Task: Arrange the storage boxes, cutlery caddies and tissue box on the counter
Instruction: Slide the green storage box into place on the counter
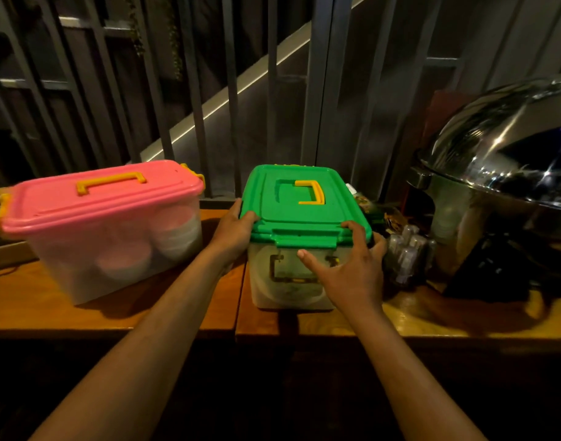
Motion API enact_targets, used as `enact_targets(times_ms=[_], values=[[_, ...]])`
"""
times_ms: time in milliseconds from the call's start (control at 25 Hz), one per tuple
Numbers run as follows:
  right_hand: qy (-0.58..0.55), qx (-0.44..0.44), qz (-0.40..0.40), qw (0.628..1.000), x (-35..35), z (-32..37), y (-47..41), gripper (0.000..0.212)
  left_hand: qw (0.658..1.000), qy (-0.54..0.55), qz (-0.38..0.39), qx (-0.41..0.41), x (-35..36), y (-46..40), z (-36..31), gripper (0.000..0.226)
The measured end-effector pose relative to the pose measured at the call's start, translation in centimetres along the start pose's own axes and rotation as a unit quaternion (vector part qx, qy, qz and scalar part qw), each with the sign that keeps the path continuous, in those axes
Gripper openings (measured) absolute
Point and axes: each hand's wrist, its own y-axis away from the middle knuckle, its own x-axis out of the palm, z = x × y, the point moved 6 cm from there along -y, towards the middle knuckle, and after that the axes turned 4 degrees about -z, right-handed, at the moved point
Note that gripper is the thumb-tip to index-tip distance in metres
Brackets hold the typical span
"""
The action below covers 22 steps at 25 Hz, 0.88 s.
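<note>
Centre of frame, on the wooden counter: one clear storage box with green lid and yellow handle, held at both sides, the left hand curled round the lid's left edge, the right hand spread over the front right corner with fingers hooked on the lid rim and thumb lying across the clear front wall. Left of frame, apart from it: one clear storage box with pink lid, yellow handle and latches, pale round containers inside. Right of frame: a cutlery caddy, blurred, just beside the green-lidded box, and beyond it a steel domed chafing dish.
</note>
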Motion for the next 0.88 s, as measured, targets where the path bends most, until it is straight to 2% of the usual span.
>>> enact_targets(times_ms=[320,600,760,880], values=[[0.000,0.009,-0.003,1.000,0.1,-0.2,-0.1,0.088,0.999,0.017,0.030,-0.016,0.4,0.2,0.0,0.042],[-0.006,0.006,0.005,1.000,-0.1,-0.5,-0.1,0.089,1.000,0.006,0.005,-0.001,0.5,0.9,-0.3,0.038],[-0.009,-0.003,0.033,0.999,0.0,-0.6,0.0,0.096,0.999,-0.047,-0.014,0.008,0.3,1.8,-0.8,0.044],[0.018,0.002,0.084,0.996,0.1,-1.0,0.2,0.104,0.987,-0.136,-0.083,0.023,0.1,3.5,-1.6,0.047]])
